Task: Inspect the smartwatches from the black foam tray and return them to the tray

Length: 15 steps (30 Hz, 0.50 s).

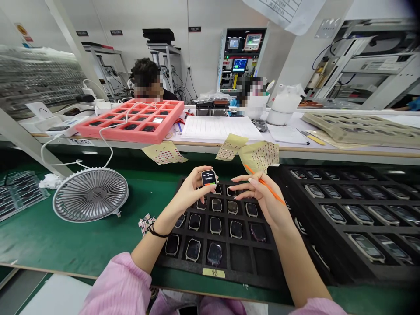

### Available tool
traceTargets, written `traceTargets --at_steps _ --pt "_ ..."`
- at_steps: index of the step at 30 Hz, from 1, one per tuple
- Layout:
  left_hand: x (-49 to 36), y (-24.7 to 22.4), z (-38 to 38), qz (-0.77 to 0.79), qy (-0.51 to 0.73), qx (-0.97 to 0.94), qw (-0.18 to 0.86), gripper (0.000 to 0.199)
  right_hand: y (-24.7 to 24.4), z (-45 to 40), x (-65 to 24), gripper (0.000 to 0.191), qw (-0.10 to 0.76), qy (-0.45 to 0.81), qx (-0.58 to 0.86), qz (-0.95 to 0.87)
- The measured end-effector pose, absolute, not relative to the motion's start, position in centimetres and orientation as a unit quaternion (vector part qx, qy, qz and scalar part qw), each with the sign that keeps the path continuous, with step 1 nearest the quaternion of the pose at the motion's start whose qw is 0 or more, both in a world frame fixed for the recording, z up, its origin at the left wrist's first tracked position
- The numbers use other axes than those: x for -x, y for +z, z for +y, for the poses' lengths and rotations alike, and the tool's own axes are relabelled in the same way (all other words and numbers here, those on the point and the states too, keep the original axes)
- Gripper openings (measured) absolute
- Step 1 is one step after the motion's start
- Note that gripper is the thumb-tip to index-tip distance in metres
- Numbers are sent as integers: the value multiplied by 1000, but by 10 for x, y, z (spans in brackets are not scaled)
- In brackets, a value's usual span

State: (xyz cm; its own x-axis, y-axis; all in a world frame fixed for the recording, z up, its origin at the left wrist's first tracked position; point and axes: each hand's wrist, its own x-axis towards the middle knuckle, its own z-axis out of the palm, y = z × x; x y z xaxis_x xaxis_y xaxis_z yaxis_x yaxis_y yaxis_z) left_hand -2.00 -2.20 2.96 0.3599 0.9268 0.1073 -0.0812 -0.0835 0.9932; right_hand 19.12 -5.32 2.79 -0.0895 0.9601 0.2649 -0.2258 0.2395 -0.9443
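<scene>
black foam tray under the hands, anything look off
Two slots in the near row of the black foam tray sit empty, at its right end, while the other visible slots hold smartwatches. A loose clump of small scraps lies on the green mat.

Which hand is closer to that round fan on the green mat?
Left. The left hand, holding a smartwatch, is right of the fan, above a black foam tray; the right hand, gripping an orange pen, is farther right.

Green bench mat [39, 232] with black foam watch tray [239, 258] and desk fan [90, 194]
</scene>
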Motion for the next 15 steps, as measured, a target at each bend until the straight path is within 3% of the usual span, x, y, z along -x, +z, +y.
traceTargets --at_steps 4,12,15 --pt "21 28 -20 366 452 -583 567 50 33 -63 -188 19 591 480 320 -563" --pt "21 25 -13 356 461 -556 593 44 34 -142 -182 11 600 428 120 -665" --pt "22 26 -14 358 462 -552 594 40 31 -163 -195 5 557 472 127 -671"
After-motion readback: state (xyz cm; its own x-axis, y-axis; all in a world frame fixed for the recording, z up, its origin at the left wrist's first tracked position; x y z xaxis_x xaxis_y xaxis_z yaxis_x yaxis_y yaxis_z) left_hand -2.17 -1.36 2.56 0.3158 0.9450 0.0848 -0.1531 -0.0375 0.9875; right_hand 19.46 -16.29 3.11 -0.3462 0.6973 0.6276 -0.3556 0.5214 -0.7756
